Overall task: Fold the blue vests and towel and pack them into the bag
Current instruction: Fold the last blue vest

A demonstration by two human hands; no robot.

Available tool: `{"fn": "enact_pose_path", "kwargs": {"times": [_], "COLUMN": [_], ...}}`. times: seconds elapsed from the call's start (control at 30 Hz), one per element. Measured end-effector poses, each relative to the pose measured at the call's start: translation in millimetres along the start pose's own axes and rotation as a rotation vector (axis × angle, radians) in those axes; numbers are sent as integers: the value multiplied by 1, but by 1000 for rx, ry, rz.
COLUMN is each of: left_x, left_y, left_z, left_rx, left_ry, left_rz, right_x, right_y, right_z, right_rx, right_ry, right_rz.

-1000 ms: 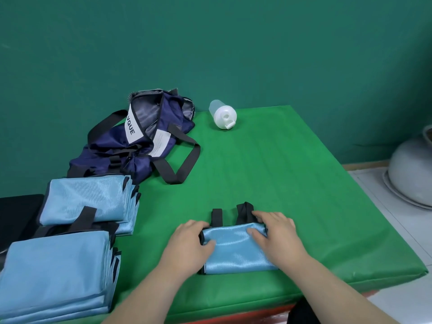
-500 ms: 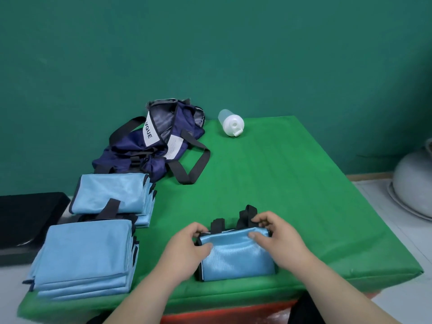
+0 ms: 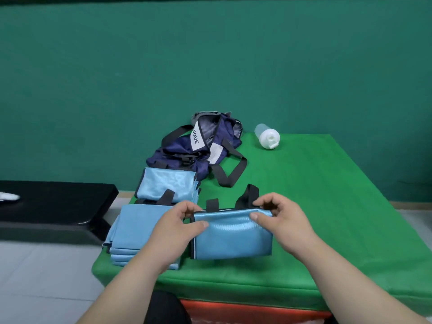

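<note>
Our left hand [image 3: 173,230] and right hand [image 3: 282,220] pinch the folded vest [image 3: 233,237] at its top corners, thumbs in front, fingers curled behind, its long axis running between them. It sits well nearer us than the bag [image 3: 201,148], which lies beyond and leftward, probably closer to our left hand.

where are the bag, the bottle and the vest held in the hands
bag [image 3: 168,156]: head view, on its dark blue side.
bottle [image 3: 269,137]: head view, on its white lid.
vest [image 3: 231,235]: head view, on the middle of its blue front.
</note>
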State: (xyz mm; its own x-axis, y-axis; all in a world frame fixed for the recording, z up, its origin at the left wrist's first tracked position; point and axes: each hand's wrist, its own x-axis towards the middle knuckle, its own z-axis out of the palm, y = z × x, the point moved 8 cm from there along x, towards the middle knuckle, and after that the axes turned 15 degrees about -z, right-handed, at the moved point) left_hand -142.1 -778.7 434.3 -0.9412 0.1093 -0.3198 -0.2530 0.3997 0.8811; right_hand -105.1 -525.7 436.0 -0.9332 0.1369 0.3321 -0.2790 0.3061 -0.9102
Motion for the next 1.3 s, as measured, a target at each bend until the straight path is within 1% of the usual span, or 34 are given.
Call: {"fn": "enact_pose_path", "kwargs": {"times": [0.13, 0.3, 0.37, 0.43, 0.5, 0.6, 0.77, 0.87, 1.0, 1.17, 1.23, 1.3], "left_x": [-10, -18, -15, -11, 1, 19, 38, 41, 49, 64, 66, 59], "left_y": [20, 43, 44, 32, 6, -40, -68, -66, -59, -67, -66, -64], "left_z": [-63, -141, -171, -188, -191, -183, -171, -167, -170, -163, -163, -165], "left_rx": [-1, -31, -72, -95, -66, 32, 165, 221, 241, 292, 327, 372], "left_ry": [106, 232, 298, 338, 345, 346, 369, 381, 418, 405, 462, 579], "left_rz": [16, 77, 104, 80, 7, -120, -159, -133, -85, -64, -21, 40], "right_x": [28, 65, 74, 75, 70, 55, 49, 49, 54, 48, 50, 49], "right_y": [-37, -91, -107, -106, -87, -43, -14, -8, -11, -1, -3, -8], "right_z": [45, 101, 123, 145, 167, 196, 212, 213, 215, 221, 221, 217], "right_rx": [31, 54, 70, 68, 48, -43, -217, -238, -279, -369, -465, -577], "right_ry": [-13, -17, -5, -2, -23, -106, -147, -133, -104, -144, -149, -127], "right_rz": [-95, -215, -251, -245, -183, -37, -20, -2, -80, -85, -128, -197]}}
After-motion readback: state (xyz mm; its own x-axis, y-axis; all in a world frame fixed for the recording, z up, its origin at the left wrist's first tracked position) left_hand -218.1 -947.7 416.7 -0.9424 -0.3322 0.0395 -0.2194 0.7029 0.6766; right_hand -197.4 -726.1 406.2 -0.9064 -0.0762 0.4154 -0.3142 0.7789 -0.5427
